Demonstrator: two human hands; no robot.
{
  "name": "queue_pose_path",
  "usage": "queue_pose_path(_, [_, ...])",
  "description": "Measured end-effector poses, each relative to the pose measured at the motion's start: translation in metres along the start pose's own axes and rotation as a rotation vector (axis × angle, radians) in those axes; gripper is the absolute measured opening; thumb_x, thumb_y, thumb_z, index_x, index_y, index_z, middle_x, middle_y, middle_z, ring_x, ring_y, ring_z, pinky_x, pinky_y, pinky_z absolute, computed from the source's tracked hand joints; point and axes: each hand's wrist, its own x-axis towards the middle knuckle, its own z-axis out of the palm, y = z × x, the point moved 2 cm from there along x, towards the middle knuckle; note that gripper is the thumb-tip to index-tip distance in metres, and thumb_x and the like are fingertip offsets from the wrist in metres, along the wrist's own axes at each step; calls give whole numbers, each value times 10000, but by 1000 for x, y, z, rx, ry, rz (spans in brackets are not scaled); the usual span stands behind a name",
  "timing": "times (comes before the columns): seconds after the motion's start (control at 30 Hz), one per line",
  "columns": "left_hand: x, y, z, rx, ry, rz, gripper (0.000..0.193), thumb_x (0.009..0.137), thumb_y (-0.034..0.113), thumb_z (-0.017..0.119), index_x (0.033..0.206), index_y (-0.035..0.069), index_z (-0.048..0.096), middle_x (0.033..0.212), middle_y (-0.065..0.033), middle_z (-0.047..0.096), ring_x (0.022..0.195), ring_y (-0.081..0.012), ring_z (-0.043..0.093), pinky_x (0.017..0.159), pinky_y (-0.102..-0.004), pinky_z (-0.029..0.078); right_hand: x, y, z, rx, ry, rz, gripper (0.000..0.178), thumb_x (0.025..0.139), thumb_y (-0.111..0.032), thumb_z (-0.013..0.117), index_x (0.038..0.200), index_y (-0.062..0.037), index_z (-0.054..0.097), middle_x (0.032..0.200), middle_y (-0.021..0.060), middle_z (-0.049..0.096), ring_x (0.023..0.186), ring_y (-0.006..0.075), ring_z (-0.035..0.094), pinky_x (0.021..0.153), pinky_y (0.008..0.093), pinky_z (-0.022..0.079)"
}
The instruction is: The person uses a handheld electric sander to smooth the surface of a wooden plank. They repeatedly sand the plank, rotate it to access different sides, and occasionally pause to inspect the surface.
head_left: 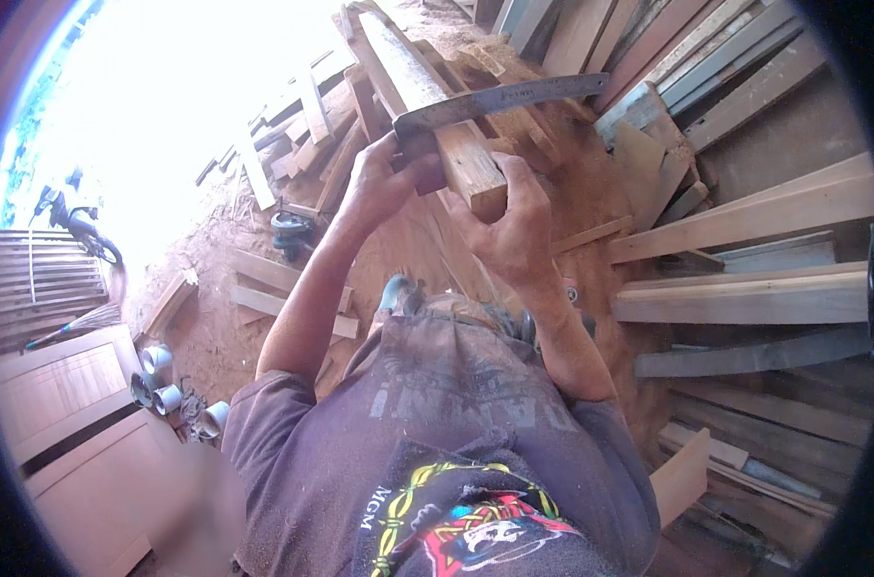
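Note:
A long wooden beam points away from me, its cut near end facing me. Across its top lies the steel blade of a try square, reaching well past the beam's right side. My left hand closes on the square's dark reddish stock at the beam's left side; some of its fingers are hidden. At the near end my right hand is wrapped round the beam, thumb along the right face and fingers partly underneath.
Loose offcuts lie on the sawdust-covered floor ahead and left. Stacked boards jut in from the right. A blue-green power tool, grey pipe pieces, panelled doors, a broom and a motorbike are at the left.

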Motion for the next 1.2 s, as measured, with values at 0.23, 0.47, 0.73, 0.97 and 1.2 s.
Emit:
queue_pose_path(0.23, [-39, -57, 13, 33, 84, -151, 403, 965, 137, 783, 1338, 16, 691, 1166, -99, 776, 1060, -146, 713, 922, -344, 580, -116, 86, 8, -273, -342, 453, 669, 788, -196, 835, 1375, 23, 601, 1166, 335, 710, 1096, 482, 702, 941, 532, 573])
queue_pose_path(0.47, [-89, -138, -16, -247, 254, -324, 379, 973, 136, 797, 1323, 42, 690, 1173, -42, 758, 1038, -140, 706, 936, -338, 569, -169, 130, 28, -273, -381, 493, 719, 824, -182, 805, 1456, 48, 552, 1072, 362, 722, 1004, 520, 719, 905, 562, 575])
queue_pose_path(0.73, [-88, -151, -29, -329, 402, -269, 333, 978, 147, 797, 1279, 45, 698, 1151, -29, 762, 1012, -136, 707, 901, -325, 571, -178, 129, 19, -288, -381, 517, 689, 821, -121, 780, 1449, 43, 548, 1161, 363, 704, 1082, 525, 700, 937, 572, 564])
queue_pose_path(0.97, [-91, -170, -38, -303, 431, -338, 336, 977, 104, 775, 1298, 46, 694, 1156, -38, 763, 1034, -138, 704, 918, -322, 560, -147, 120, 33, -375, -410, 619, 660, 838, -198, 797, 1434, -13, 583, 1109, 342, 724, 1040, 518, 707, 925, 565, 563])
queue_pose_path(1.2, [-76, -168, -22, -304, 410, -329, 325, 980, 114, 784, 1285, 47, 696, 1135, -32, 756, 1018, -122, 699, 908, -303, 555, -177, 129, 34, -447, -304, 503, 658, 838, -226, 803, 1422, -4, 597, 1013, 327, 743, 937, 520, 726, 875, 592, 560])
